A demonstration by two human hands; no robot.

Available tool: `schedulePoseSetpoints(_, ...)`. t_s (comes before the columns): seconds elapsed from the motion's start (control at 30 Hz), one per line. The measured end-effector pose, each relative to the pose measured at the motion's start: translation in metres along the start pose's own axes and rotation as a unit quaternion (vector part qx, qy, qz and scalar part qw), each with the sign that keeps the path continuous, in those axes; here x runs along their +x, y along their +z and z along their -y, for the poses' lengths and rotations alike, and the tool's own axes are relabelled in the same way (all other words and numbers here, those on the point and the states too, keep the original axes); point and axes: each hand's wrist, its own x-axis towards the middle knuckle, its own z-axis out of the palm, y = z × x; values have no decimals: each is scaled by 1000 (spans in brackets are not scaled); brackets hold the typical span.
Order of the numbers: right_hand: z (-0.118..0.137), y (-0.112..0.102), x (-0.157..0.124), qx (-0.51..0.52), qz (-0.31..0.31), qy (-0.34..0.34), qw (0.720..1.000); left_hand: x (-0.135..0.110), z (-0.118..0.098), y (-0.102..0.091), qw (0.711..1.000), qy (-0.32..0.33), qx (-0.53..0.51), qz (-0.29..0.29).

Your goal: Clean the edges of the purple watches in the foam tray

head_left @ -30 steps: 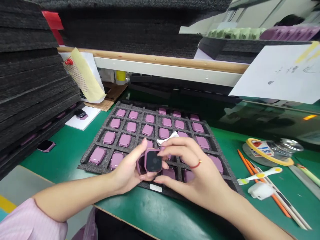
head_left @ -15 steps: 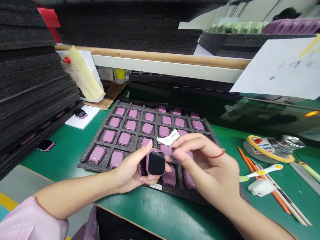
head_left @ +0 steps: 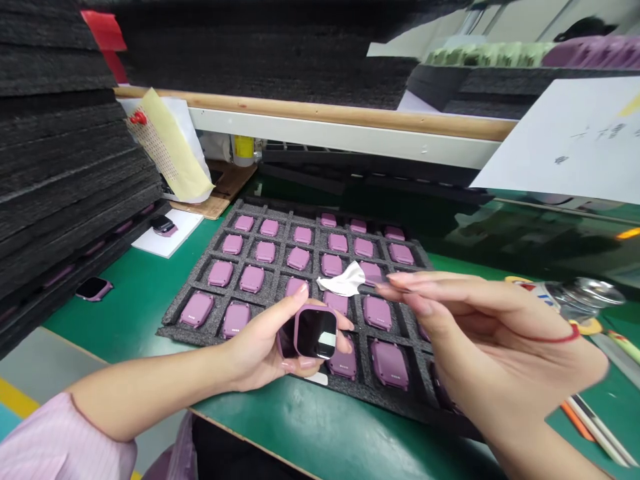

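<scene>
My left hand [head_left: 270,333] is wrapped round two purple smartwatch bodies, one partly behind the other. The front smartwatch body [head_left: 316,333] faces me with its black, glossy screen, and a bright reflection sits at its lower right. To the right, my right hand [head_left: 480,327] pinches a thin see-through film [head_left: 371,280] between thumb and fingers, apart from the watches. The film's far edge overlaps a crumpled white cloth or tissue [head_left: 344,280] on the tray. Below both hands lies a dark foam tray [head_left: 173,320] with purple watch bodies in its compartments.
Stacked foam trays [head_left: 60,120] rise at the left. A loose watch [head_left: 94,288] and a white pad [head_left: 170,233] lie nearby. A shelf edge [head_left: 320,123] crosses above the tray. At the right stand a metal-topped glass bottle [head_left: 595,297] and sticks [head_left: 600,430].
My right hand has moved right, away from the watch screen, and a clear film now shows at its fingertips. My left hand still holds the watches; the front screen now shows a bright reflection.
</scene>
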Motion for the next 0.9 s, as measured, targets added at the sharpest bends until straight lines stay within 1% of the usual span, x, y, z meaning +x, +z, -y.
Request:
schedulePoseSetpoints(0.07, -1, -5, 0, -48, 60, -79, 994, 0, 0, 0, 1000, -2, 5, -1)
schedulePoseSetpoints(0.13, 0, -8, -3, -72, 138, -146, 977, 0, -1, 1, 1000, -7, 6, -4)
schedulePoseSetpoints(0.17, 2, -9, -6, -72, 174, -160, 969, -1, -1, 2, 1000, -11, 5, -5)
schedulePoseSetpoints(0.2, 4, -10, -11, -66, 204, -156, 964, -1, -2, 3, 1000, -14, 1, -6)
schedulePoseSetpoints(0.27, 11, -10, -20, -57, 241, -113, 962, 0, -2, 4, 1000, -21, -9, -8)
schedulePoseSetpoints(0.33, 16, -10, -28, -60, 255, -63, 963, 0, -2, 4, 1000, -26, -14, -6)
schedulePoseSetpoints(0.4, 17, -9, -30, -68, 265, -55, 960, 0, -2, 3, 999, -28, -13, -12)
schedulePoseSetpoints(0.43, 17, -8, -29, -70, 275, -64, 957, 0, -1, 3, 999, -27, -11, -20)
schedulePoseSetpoints(0.5, 13, -4, -24, -71, 288, -107, 949, 0, 0, 2, 999, -23, 1, -36)
schedulePoseSetpoints(0.57, 10, 2, -18, -78, 277, -164, 943, 0, 1, 2, 999, -10, 28, -42)
schedulePoseSetpoints(0.6, 8, 5, -16, -85, 267, -177, 943, 0, 2, 2, 998, 1, 48, -41)
schedulePoseSetpoints(0.63, 7, 9, -15, -94, 256, -174, 946, 0, 2, 2, 997, 15, 70, -39)
schedulePoseSetpoints(0.7, 7, 14, -16, -104, 250, -124, 955, 1, 4, 2, 992, 41, 111, -35)
schedulePoseSetpoints(0.77, 7, 17, -18, -91, 258, -69, 959, 0, 6, 2, 989, 57, 135, -32)
schedulePoseSetpoints(0.83, 8, 17, -18, -65, 264, -40, 961, 0, 6, 2, 988, 63, 136, -34)
schedulePoseSetpoints(0.9, 8, 16, -16, -48, 262, -27, 963, -1, 5, 2, 991, 54, 119, -43)
